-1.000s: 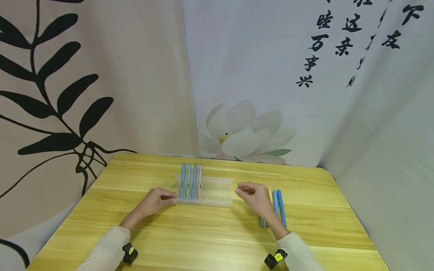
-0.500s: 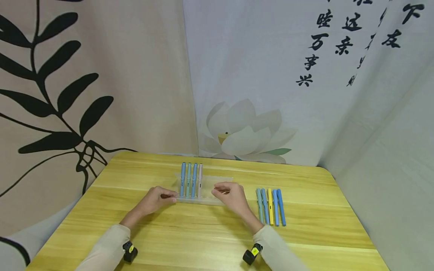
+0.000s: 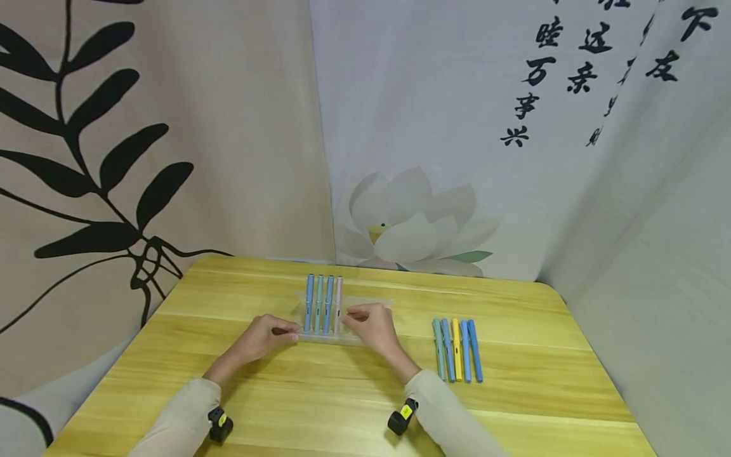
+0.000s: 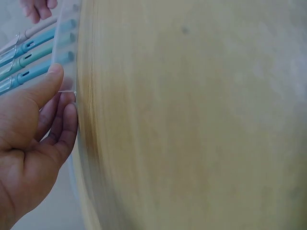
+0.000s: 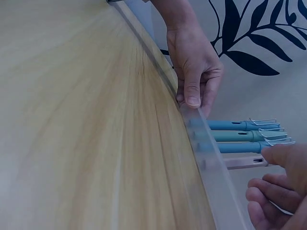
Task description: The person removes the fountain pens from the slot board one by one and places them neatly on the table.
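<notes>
A clear pen rack [image 3: 348,339] stands on the table, its left end pinched between the thumb and fingers of my left hand [image 3: 265,336]. Upright in its left half are a blue pen [image 3: 308,304], a light green pen [image 3: 318,304], a second blue pen [image 3: 328,304] and a pink pen [image 3: 338,301]. My right hand [image 3: 374,327] is just right of the pink pen, fingers loosely bent and holding nothing visible. In the right wrist view, the right thumb [image 5: 278,155] overlaps the top of the pink pen [image 5: 244,163].
Right of the rack, several pens lie side by side on the wooden table [image 3: 274,400]: a green pen [image 3: 438,349], a yellow pen [image 3: 457,349] and several blue ones, such as the rightmost blue pen [image 3: 475,349]. A printed curtain [image 3: 257,158] hangs behind the table.
My right hand has moved left from beside the loose pens, across the rack's right half, to the pink pen. The left hand stays at the rack's left end.
</notes>
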`<state>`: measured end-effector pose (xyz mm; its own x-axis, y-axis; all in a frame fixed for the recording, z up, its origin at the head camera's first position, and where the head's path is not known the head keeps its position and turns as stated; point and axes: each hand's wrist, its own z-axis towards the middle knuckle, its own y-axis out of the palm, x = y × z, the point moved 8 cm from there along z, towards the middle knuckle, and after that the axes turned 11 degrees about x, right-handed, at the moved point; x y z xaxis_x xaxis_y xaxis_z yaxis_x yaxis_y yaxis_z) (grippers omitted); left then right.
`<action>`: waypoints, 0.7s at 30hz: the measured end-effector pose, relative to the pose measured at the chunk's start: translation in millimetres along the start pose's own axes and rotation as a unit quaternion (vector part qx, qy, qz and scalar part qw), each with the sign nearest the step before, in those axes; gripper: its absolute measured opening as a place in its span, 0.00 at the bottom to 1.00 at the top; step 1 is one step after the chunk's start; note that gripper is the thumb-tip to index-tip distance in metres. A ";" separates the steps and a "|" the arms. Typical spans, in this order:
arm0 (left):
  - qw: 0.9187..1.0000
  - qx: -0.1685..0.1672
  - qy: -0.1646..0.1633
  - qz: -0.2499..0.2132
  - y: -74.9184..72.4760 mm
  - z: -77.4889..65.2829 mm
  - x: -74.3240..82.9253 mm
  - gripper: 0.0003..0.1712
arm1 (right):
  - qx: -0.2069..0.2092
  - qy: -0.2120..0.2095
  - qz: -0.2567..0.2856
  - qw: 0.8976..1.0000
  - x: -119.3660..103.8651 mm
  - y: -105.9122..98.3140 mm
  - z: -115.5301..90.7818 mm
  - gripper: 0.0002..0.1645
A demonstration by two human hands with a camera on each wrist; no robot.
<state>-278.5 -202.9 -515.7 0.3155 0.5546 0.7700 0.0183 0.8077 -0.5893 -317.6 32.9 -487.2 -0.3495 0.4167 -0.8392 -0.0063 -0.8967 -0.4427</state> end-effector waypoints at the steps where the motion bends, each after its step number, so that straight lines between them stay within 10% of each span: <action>1: 1.000 -0.001 0.002 0.000 0.1 0.1 -0.1 0.16 | 0.000 0.007 -0.001 1.000 1.0 2.1 0.8 0.15; 21: 1.000 -0.002 0.000 0.000 -0.1 0.4 1.4 0.17 | 0.021 0.033 -0.006 0.999 2.8 18.3 5.5 0.08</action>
<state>-278.4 -202.1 -514.5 0.3146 0.5554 0.7698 0.0220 0.8065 -0.5909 -323.9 16.8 -495.9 -0.2866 0.4348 -0.8537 -0.0501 -0.8967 -0.4398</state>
